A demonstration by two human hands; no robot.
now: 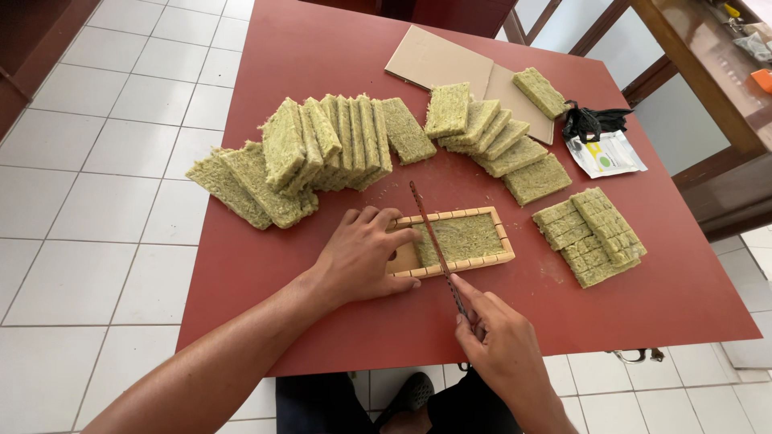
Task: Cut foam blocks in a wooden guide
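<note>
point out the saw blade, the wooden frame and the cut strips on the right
saw blade (430,233), head view, middle of the blade over the frame
wooden frame (507,241), head view, its right rail
cut strips (595,237), head view, middle of the pile
</note>
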